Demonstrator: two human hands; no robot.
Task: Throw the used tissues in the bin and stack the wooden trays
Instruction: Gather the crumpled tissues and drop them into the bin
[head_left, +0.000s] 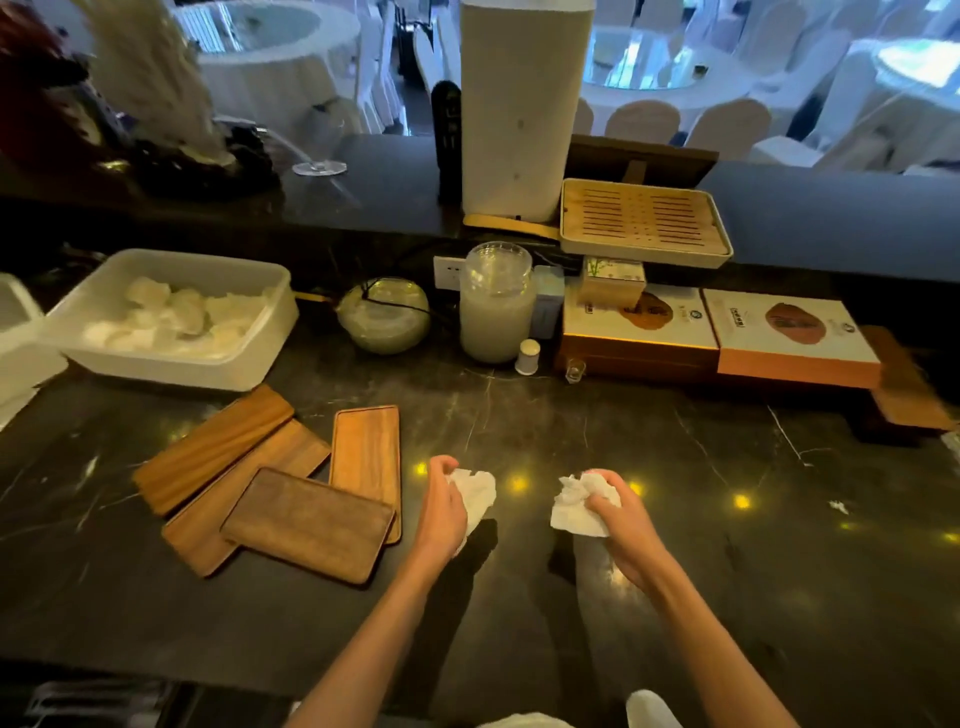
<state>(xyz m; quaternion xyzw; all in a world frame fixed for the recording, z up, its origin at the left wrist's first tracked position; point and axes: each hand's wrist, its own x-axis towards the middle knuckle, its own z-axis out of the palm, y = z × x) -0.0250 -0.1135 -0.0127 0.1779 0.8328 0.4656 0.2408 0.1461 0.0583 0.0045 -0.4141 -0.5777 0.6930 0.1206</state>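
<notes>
My left hand (441, 506) is closed on a crumpled white tissue (479, 492) just above the dark marble counter. My right hand (623, 525) grips a second crumpled tissue (579, 506) a short way to the right. Left of my hands lie several flat wooden trays, loosely overlapped: a dark one (306, 525) in front, an upright-lying lighter one (366, 452) behind it, a long one (244, 493) and a ridged one (213, 447) at the far left. A white plastic bin (244, 364) holding crumpled tissues stands at the back left.
Along the back stand a glass bowl (384, 317), a tall jar (496, 304), a small white shaker (528, 357), two flat gift boxes (641, 338) (795, 343) and a slatted tea tray (644, 223). A tall white cylinder (522, 109) rises on the raised ledge.
</notes>
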